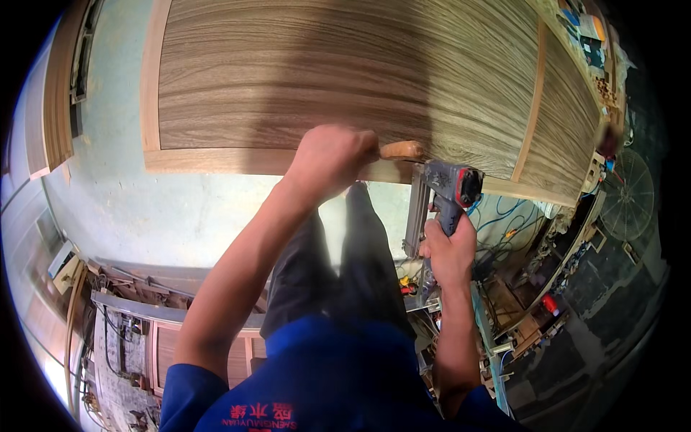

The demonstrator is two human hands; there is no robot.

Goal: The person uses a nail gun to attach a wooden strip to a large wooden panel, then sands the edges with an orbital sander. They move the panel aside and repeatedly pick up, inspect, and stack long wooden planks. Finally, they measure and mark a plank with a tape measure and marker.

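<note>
A wood-grained panel spans the far side; at its near edge the left hand closes around a wooden handle; the right hand tightly grips a nail gun.

Floor pale grey-green, scuffed, running from upper left to centre and brightest around mid-frame; darker, patchy ground at lower right. Right side: round wire fan guard, loops of blue hose left of it, and below, a dense scatter of wood scraps beside a small red object, kind unclear. Lower left: worn grey surface carrying dark fittings, with white glare along the curved rim.
</note>
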